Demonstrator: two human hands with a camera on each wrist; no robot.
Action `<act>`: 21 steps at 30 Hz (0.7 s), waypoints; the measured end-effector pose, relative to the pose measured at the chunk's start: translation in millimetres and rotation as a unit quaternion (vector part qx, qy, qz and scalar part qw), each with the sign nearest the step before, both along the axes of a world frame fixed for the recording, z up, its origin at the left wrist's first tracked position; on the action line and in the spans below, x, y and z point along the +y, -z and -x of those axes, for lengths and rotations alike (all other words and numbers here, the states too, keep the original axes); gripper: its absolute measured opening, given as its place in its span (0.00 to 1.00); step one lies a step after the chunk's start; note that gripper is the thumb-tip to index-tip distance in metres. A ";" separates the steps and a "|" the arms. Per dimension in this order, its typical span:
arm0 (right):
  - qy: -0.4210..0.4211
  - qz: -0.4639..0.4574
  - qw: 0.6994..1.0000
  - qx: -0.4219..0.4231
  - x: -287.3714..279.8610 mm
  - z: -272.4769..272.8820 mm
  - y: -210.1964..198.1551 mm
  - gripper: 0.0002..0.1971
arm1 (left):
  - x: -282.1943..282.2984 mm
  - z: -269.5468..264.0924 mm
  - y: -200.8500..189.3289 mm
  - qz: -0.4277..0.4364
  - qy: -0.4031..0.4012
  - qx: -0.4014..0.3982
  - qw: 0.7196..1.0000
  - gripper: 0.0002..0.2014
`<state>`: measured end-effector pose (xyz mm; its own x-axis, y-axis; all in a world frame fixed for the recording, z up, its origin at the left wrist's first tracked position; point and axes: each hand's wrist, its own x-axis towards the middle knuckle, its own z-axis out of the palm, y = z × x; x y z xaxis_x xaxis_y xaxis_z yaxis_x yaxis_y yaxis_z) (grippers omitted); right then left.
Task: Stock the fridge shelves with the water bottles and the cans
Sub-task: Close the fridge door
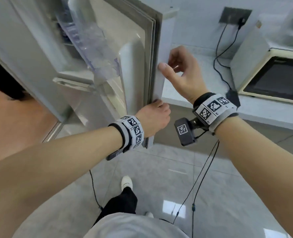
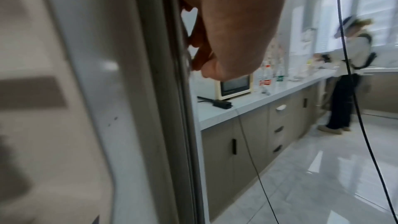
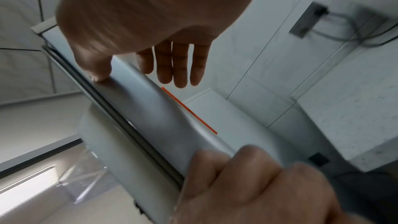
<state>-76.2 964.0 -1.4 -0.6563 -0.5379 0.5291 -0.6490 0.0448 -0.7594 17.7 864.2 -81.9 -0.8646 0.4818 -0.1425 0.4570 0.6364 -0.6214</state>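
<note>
Nearest to us, our left hand [image 1: 153, 115] grasps the lower edge of the open white fridge door [image 1: 157, 48] with curled fingers, our right hand [image 1: 181, 69] above has thumb on it, fingers released, while clear plastic water bottles [image 2: 267, 77] stand on the far pale countertop [image 2: 254, 101].

Pale glossy floor tiles [image 1: 168, 169] meet a white countertop [image 2: 254, 103] over grey-brown cabinets [image 2: 247, 142] (bright windows [image 2: 379, 6] beyond).
</note>
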 end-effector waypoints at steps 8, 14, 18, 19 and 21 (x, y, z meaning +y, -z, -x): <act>-0.118 0.009 0.993 0.031 -95.1 -82.2 1.4 0.25 | -69.4 -119.5 6.2 -0.084 -0.127 0.039 0.988 0.06; -0.136 0.032 0.989 0.041 -179.3 -139.1 3.5 0.23 | -139.5 -185.2 8.3 -0.112 -0.231 0.070 0.964 0.07; -0.163 0.041 0.985 0.036 -237.6 -152.4 15.4 0.25 | -198.7 -220.5 10.1 -0.138 -0.305 0.116 0.935 0.11; -0.166 0.035 0.985 0.036 -253.0 -153.5 19.2 0.25 | -213.8 -228.7 9.5 -0.147 -0.329 0.136 0.923 0.12; -0.165 0.030 0.985 0.047 -282.5 -157.2 24.8 0.19 | -244.0 -243.7 7.4 -0.191 -0.381 0.190 0.885 0.14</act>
<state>81.0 681.5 -26.2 -0.3976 -0.6803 0.6157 -0.6879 -0.2230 -0.6907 261.4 620.2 -89.3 -0.9097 -0.3115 0.2747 -0.3908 0.8660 -0.3120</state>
